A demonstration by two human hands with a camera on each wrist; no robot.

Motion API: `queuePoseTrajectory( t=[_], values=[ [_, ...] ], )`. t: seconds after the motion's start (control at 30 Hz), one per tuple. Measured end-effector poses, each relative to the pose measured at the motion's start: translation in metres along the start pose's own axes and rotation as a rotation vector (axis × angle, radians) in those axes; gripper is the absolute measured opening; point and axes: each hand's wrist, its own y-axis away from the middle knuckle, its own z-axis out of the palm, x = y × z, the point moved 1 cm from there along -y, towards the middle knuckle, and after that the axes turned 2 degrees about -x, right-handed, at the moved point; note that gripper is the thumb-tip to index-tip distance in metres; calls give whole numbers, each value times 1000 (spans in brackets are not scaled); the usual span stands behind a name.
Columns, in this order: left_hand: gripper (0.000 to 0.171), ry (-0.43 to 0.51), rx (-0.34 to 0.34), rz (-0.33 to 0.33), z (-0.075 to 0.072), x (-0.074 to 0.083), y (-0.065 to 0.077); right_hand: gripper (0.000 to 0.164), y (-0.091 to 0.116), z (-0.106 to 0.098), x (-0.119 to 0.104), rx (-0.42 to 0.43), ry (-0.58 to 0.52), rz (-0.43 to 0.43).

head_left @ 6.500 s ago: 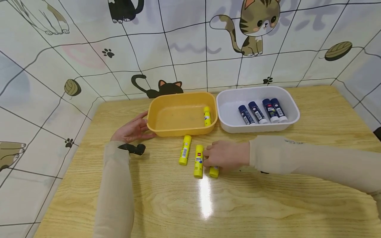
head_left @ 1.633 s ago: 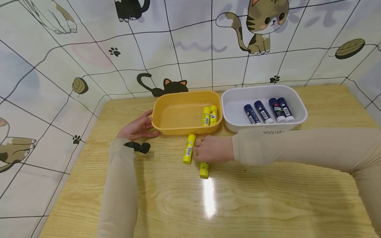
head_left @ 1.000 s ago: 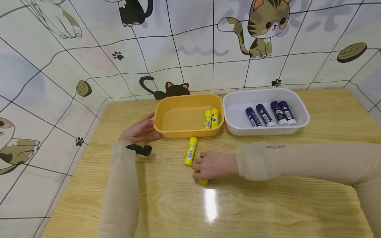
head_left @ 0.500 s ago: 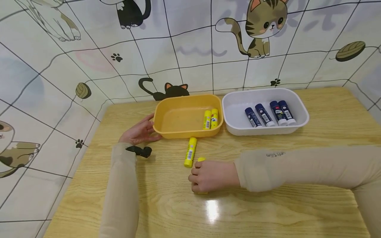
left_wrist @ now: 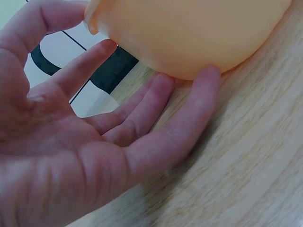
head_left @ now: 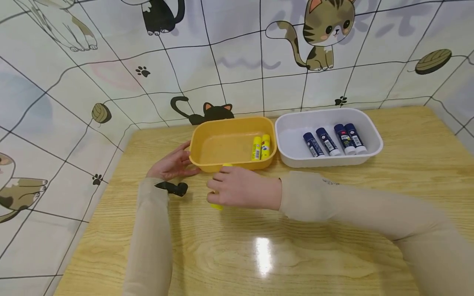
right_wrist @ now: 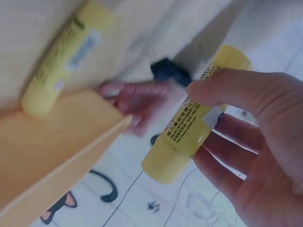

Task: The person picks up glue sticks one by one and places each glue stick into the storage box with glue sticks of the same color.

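My right hand [head_left: 242, 187] pinches a yellow glue stick [right_wrist: 177, 142] between thumb and fingers, in front of the orange-yellow bin [head_left: 226, 165]. Only the stick's two ends show beyond the hand in the head view. A second yellow glue stick [right_wrist: 66, 61] lies on the table by the bin's front; the right hand covers it in the head view. Spread fingers of my left hand [head_left: 172, 164] touch the bin's left end, the fingertips against its wall [left_wrist: 180, 42]. Inside the bin, two yellow glue sticks [head_left: 261, 148] lie side by side at the right.
A white bin [head_left: 314, 162] stands against the orange-yellow bin's right side, with several navy glue sticks [head_left: 327, 142] in it. Both stand near the back of the wooden table [head_left: 207, 255]. Behind rises a wall covering [head_left: 237, 61] with cat drawings.
The right hand has picked a yellow glue stick off the table and carried it left towards the orange-yellow bin. Since the oldest frame, that bin has gained a second stick. The left hand stays put.
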Motion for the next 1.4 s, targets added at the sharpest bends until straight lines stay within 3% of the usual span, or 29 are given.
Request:
queuePoseTrajectory(
  t=[0.2, 0.6, 0.9, 1.13, 1.4],
  values=[
    [57, -7, -12, -10, 0, 0, 1, 21, -19, 7, 28, -174, -62, 91],
    [60, 36, -2, -14, 1, 0, 2, 28, -40, 39, 74, -320, -333, 200],
    [63, 81, 10, -13, 0, 0, 1, 33, -33, 65, 110, -411, -473, 334],
    [64, 68, 26, -22, 1, 0, 0, 32, -28, 80, 120, -493, -488, 359],
    [62, 79, 38, -26, 2, 1, 2, 30, -29, 88, 120, -530, -543, 408]
  ],
)
